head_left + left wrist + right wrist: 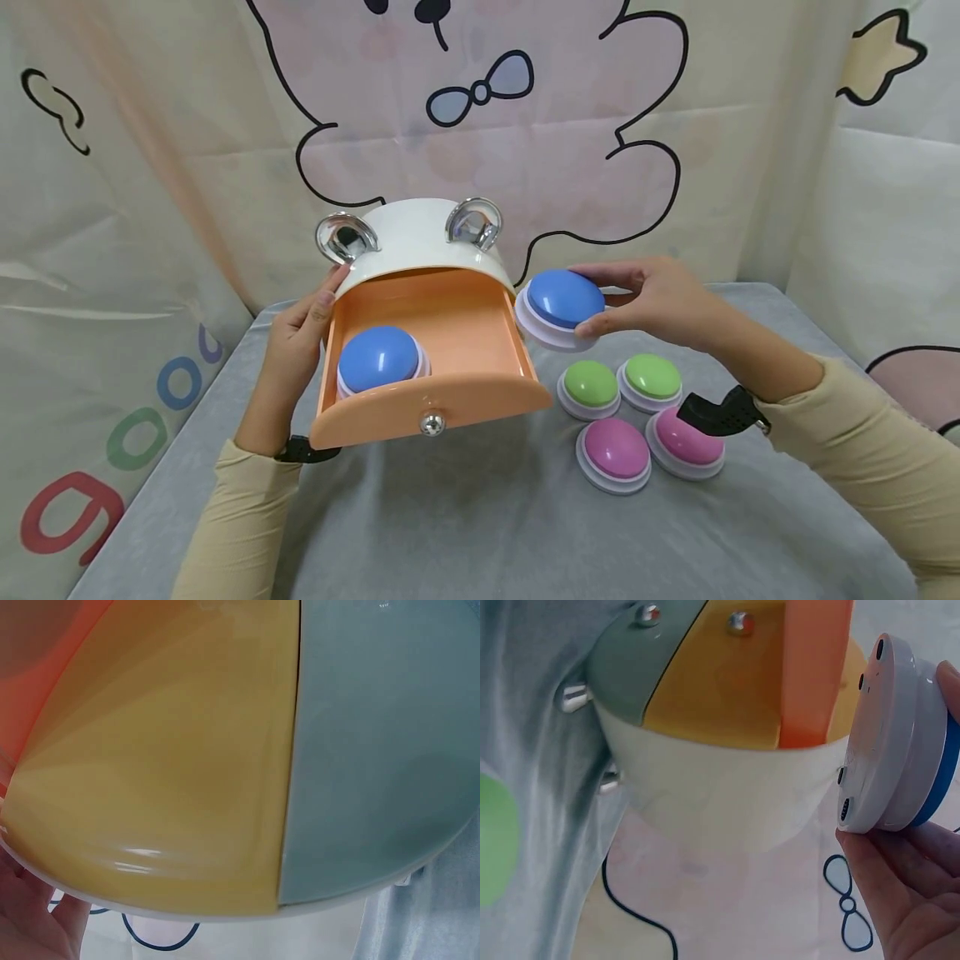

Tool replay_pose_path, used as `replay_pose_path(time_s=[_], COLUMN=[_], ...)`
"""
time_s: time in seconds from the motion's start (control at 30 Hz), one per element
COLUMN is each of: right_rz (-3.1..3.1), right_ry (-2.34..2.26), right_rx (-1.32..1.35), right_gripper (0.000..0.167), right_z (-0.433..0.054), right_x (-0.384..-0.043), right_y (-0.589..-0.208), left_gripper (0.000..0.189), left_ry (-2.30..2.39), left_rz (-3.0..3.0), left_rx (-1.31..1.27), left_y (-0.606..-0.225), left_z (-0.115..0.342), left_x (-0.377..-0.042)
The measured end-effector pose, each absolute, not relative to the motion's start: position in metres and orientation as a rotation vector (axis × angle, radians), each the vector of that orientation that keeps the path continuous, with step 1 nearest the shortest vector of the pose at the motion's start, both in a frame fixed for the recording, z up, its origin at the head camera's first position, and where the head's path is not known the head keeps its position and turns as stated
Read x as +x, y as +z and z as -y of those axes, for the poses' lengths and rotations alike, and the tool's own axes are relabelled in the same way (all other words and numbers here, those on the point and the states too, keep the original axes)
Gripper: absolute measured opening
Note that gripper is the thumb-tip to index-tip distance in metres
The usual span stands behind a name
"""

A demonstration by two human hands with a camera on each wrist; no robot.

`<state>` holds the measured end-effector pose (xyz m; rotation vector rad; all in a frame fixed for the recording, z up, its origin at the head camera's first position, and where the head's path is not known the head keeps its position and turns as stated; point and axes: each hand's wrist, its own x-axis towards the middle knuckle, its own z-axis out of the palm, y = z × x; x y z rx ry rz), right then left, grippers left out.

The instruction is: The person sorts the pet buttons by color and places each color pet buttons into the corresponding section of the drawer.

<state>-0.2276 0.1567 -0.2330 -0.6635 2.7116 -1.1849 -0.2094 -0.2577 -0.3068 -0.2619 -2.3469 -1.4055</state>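
A rounded white toy cabinet [420, 233] with silver ears stands on the table, its orange drawer [480, 396] pulled out. Inside the drawer, towards the left, sits a blue dome-topped push button [378, 358] on a white base. My left hand [296, 342] rests against the cabinet's left side with fairly straight fingers, near the upper edge. To the right of the drawer, my right hand [652, 300] grips a second blue push button [564, 298] by its rim, held up off the table. Its white underside [870, 742] faces the cabinet in the right wrist view.
Two green push buttons [591, 383] and two pink ones [617, 448] stand on the grey cloth, right of the cabinet. Below the orange drawer are a yellow drawer [165, 772] and a grey-green one [382, 750]. A printed curtain [720, 167] hangs behind the table.
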Motion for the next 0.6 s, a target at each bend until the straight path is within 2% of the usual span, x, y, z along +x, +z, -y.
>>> replay_pose_path(time_s=[0.3,0.6], right_rz=[-2.615,-2.563], right_ry=[-1.258,-1.279], right_rx=[-0.843,-0.889], right_gripper=[0.069,0.068], right_z=[-0.135,-0.116], right_x=[-0.222,-0.222], right_y=[-0.228,-0.228], left_gripper=[0.044,0.044], left_ry=[-1.445,-1.443], left_rz=[2.296,2.303], left_rx=[-0.301,-0.306], left_y=[-0.308,-0.308], left_z=[0.258,0.258], left_x=[-0.21,-0.211])
